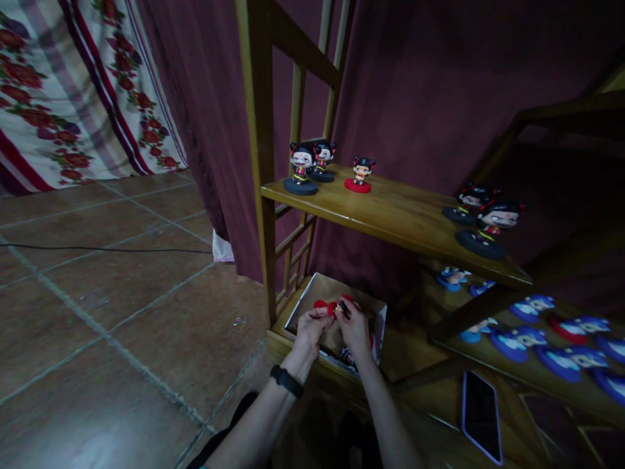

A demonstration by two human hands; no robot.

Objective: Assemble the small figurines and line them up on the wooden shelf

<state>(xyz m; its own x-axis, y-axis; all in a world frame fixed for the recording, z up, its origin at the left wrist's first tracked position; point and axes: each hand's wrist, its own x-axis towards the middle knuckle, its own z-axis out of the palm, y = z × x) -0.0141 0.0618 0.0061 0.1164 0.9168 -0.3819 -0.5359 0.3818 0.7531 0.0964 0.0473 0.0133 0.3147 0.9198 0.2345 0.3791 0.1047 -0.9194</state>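
Note:
Over an open cardboard box [336, 284], my left hand [312, 327] and my right hand [355, 331] meet on a small figurine [338, 309] with black hair and a red base. The left fingers pinch it by the red base, while the right fingers close on its dark-haired head. Red round pieces [319, 303] lie in the box behind the fingers. Part of a dark patterned item [347, 355] shows at the box's front, under my right wrist. My hands hide much of what the box holds.
Above the box, a wooden shelf [390, 202] carries a red-based figurine [361, 174] and dark-based ones [301, 168] at both ends. Several blue figurines [520, 340] stand lower right. A phone [481, 417] lies near the front right. A black cable [107, 249] crosses the tiled floor.

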